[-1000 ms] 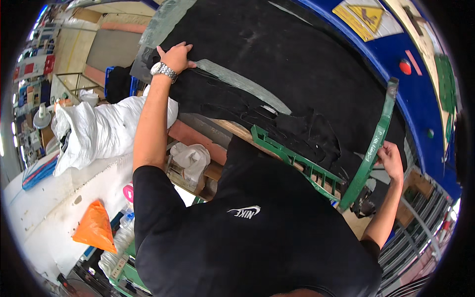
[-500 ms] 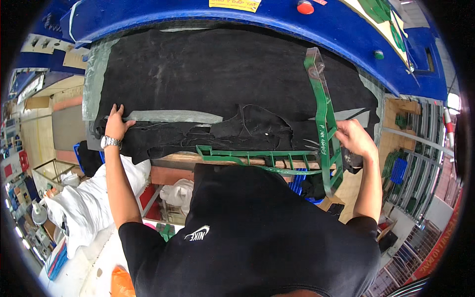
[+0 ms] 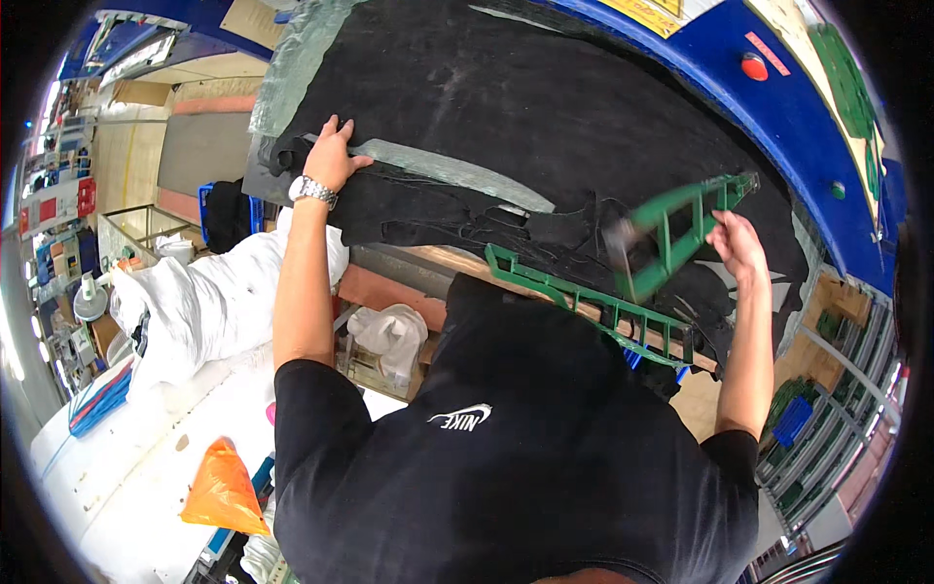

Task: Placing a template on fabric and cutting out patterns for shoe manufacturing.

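A sheet of black leather (image 3: 506, 107) covers most of the work surface, with ragged cut strips along its near edge. My left hand (image 3: 334, 161) rests on the leather's near left part, fingers spread beside a pale bare gap. My right hand (image 3: 739, 248) pinches the rim of a green cutting die (image 3: 669, 243) with cross ribs, held tilted over the right part of the leather. Its left end is smeared by motion. A second green cutting die (image 3: 593, 304) lies along the near edge, close to my body, with neither hand on it.
A blue press machine (image 3: 715, 68) with a red button (image 3: 754, 66) borders the far side. White cloth (image 3: 214, 282) and an orange bag (image 3: 224, 487) lie on a white table (image 3: 107, 477) at left. Racks (image 3: 846, 389) with green dies stand at right.
My right hand has turned the cutting die from standing lengthwise to a slant over the leather. The whole view has swung, shifting the scene. My left hand stays on the leather.
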Motion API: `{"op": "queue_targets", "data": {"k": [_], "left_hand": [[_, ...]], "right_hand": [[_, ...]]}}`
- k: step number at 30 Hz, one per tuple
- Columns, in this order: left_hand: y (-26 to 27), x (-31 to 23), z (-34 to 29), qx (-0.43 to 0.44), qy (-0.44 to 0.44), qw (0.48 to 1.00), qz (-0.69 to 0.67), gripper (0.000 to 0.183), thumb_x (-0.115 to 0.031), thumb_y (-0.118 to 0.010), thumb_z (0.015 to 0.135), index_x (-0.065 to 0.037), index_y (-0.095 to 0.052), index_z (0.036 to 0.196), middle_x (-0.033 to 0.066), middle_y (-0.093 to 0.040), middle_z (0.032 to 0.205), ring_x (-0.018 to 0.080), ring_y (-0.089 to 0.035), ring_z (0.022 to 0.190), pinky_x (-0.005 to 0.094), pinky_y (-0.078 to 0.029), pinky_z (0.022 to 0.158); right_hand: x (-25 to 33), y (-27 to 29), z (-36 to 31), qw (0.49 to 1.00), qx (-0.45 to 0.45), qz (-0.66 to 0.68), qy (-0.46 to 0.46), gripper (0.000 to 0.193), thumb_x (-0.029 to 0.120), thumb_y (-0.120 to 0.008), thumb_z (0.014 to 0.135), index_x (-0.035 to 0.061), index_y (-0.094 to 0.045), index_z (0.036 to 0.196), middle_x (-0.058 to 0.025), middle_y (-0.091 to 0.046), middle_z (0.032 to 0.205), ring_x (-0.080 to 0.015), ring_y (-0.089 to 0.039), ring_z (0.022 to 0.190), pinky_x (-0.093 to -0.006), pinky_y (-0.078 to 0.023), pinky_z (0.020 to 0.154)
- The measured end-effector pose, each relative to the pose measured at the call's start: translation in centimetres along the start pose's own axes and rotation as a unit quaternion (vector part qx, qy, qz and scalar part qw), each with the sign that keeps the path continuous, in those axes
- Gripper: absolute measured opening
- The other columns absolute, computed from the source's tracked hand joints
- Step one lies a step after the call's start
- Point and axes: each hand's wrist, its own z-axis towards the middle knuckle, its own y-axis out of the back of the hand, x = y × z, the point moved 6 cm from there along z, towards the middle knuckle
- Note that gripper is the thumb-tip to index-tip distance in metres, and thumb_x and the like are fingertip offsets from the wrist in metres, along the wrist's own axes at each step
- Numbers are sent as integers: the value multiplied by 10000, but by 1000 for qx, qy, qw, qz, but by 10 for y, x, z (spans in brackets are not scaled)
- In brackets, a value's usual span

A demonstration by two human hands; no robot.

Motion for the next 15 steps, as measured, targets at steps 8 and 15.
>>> {"op": "queue_targets", "data": {"k": [8,15], "left_hand": [[1,3,-6,-54,-17,998,-38,796,-279,-908,696,-10,-592,1375,280,-450,1517,399,-489,1374,419,-448,1124],[-3,4,-14,-51,6,997,-63,774,-284,-891,721,-1,-592,1378,274,-435,1534,406,-412,1440,420,-397,1171]], "right_hand": [[25,-154,39,985,91,148,-20,235,171,-599,1027,-48,-662,1088,-148,-757,944,-202,-725,740,-263,-611,653],[112,-172,-36,743,-76,-457,484,501,227,-824,831,15,-647,1249,-125,-675,1178,-270,-649,1080,-381,-520,930]]}}
